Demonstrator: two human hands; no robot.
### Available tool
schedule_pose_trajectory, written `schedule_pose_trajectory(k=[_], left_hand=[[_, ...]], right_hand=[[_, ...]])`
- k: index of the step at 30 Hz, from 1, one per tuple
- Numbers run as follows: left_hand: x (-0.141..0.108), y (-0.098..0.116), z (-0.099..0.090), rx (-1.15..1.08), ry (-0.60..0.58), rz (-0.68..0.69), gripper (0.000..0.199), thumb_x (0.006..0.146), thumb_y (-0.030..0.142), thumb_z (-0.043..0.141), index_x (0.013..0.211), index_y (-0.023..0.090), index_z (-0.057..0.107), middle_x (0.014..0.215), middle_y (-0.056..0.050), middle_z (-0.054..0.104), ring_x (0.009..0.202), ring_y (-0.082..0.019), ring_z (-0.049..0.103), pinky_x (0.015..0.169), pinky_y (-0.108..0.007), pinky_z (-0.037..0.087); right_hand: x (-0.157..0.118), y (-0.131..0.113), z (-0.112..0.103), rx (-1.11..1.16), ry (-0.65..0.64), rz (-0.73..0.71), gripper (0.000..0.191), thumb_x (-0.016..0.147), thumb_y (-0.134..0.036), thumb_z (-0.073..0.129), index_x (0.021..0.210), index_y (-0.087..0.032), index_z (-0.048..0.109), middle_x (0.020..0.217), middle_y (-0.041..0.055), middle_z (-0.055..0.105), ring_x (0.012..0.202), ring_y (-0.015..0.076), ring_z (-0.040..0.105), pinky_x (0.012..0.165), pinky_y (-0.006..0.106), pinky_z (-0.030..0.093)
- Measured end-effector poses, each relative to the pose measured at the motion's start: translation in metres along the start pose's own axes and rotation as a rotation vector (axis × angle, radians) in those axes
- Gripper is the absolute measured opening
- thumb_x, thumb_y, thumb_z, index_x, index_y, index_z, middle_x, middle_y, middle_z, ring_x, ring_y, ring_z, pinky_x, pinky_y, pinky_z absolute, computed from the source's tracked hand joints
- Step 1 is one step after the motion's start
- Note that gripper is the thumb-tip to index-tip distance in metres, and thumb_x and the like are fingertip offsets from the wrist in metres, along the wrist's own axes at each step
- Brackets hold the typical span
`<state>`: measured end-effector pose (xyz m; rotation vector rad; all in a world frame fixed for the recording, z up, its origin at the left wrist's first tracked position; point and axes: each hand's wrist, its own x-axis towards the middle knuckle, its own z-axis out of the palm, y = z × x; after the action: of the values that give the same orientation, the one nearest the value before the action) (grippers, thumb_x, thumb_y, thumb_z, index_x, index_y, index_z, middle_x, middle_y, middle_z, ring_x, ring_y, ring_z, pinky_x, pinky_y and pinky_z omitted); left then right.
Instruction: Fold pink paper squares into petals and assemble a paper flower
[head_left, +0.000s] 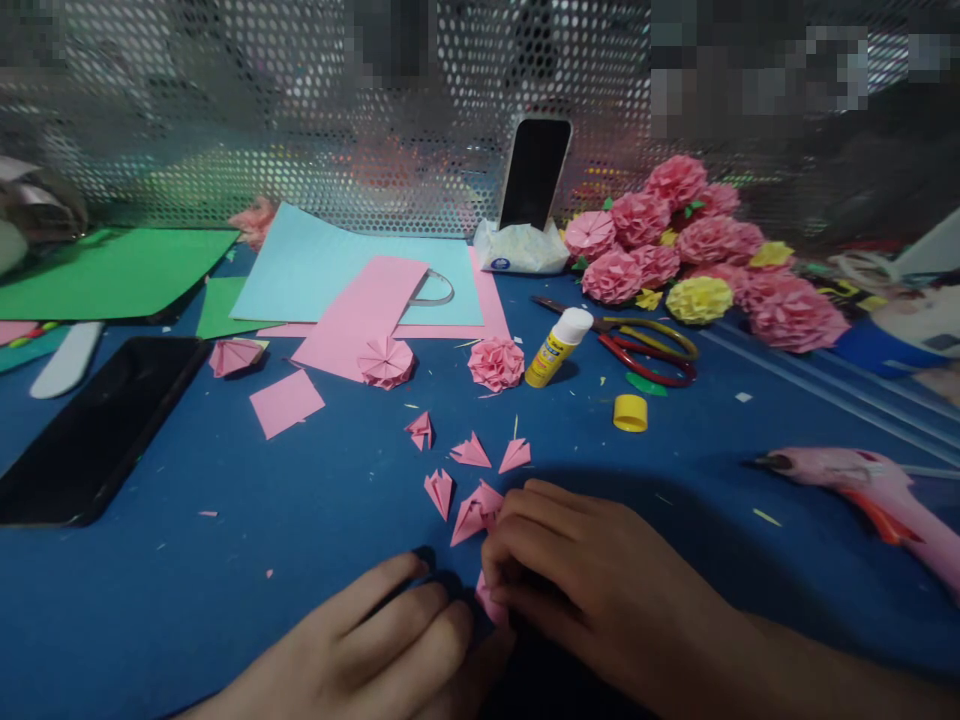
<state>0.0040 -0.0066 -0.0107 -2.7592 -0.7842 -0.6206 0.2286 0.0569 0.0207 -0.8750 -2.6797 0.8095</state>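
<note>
Close to me, my right hand [577, 560] pinches a small piece of pink paper [490, 600] between thumb and fingers. My left hand [390, 640] is curled beside it, its thumb at the lower end of the same paper. The fingers hide much of this piece. Just beyond my right fingertips lies a pink folded piece [472, 515]. Further out are several small folded pink pieces, among them a pointed one [470, 451]. Behind these sit a pleated pink paper rosette [386, 362], a fuller pink paper flower [496, 364] and an upright glue stick [559, 347].
A pink glue gun [847, 470] lies at the right, scissors [649, 345] and a yellow cap [630, 413] further in. A dark phone [97, 430] lies left. Another phone [535, 172] leans on a wipes pack [520, 247]. Paper flowers [637, 225] are heaped behind; coloured sheets [360, 270] lie back left.
</note>
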Motion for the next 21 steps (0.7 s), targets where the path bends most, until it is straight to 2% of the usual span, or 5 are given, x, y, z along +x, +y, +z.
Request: schedule_pose_trajectory(k=[4, 8, 13, 17, 21], left_hand=[[-0.001, 0.001, 0.000, -0.016, -0.004, -0.011, 0.039, 0.104, 0.008, 0.036, 0.124, 0.022, 0.066, 0.099, 0.002, 0.068, 0.099, -0.015, 0.060, 0.122, -0.037, 0.017], [-0.003, 0.001, 0.000, -0.010, 0.003, -0.023, 0.039, 0.105, 0.010, 0.034, 0.122, 0.022, 0.066, 0.100, 0.002, 0.068, 0.099, -0.015, 0.060, 0.120, -0.037, 0.022], [-0.001, 0.000, 0.002, 0.003, -0.005, -0.024, 0.039, 0.105, 0.008, 0.034, 0.122, 0.023, 0.066, 0.098, 0.003, 0.068, 0.097, -0.015, 0.061, 0.114, -0.034, 0.032], [0.000, 0.001, 0.004, 0.017, 0.010, -0.033, 0.038, 0.104, 0.008, 0.035, 0.117, 0.023, 0.068, 0.095, 0.002, 0.068, 0.094, -0.015, 0.061, 0.111, -0.034, 0.035], [0.001, 0.001, 0.004, -0.002, 0.045, -0.026, 0.038, 0.103, 0.006, 0.036, 0.106, 0.022, 0.070, 0.089, 0.002, 0.066, 0.090, -0.014, 0.062, 0.108, -0.033, 0.038]], right_hand=[[-0.001, -0.001, 0.000, 0.014, -0.020, 0.072, 0.013, 0.090, -0.010, 0.063, 0.088, -0.021, 0.055, 0.088, -0.0034, 0.061, 0.083, 0.0155, 0.053, 0.069, 0.028, 0.036], [-0.002, -0.003, 0.001, -0.032, -0.027, 0.056, 0.010, 0.091, -0.013, 0.062, 0.088, -0.020, 0.055, 0.090, -0.0020, 0.061, 0.084, 0.0165, 0.052, 0.068, 0.029, 0.036], [0.000, -0.002, 0.004, -0.089, -0.013, -0.025, 0.009, 0.091, -0.011, 0.061, 0.089, -0.019, 0.057, 0.091, -0.0016, 0.062, 0.083, 0.0167, 0.052, 0.069, 0.029, 0.038], [-0.002, 0.000, 0.009, -0.183, 0.076, -0.134, 0.009, 0.095, -0.014, 0.058, 0.087, -0.018, 0.059, 0.087, 0.0003, 0.063, 0.078, 0.0170, 0.050, 0.068, 0.029, 0.039], [-0.008, 0.000, 0.011, -0.382, 0.175, -0.297, 0.019, 0.097, -0.011, 0.048, 0.084, -0.016, 0.061, 0.083, 0.0036, 0.064, 0.079, 0.0192, 0.052, 0.071, 0.032, 0.041]])
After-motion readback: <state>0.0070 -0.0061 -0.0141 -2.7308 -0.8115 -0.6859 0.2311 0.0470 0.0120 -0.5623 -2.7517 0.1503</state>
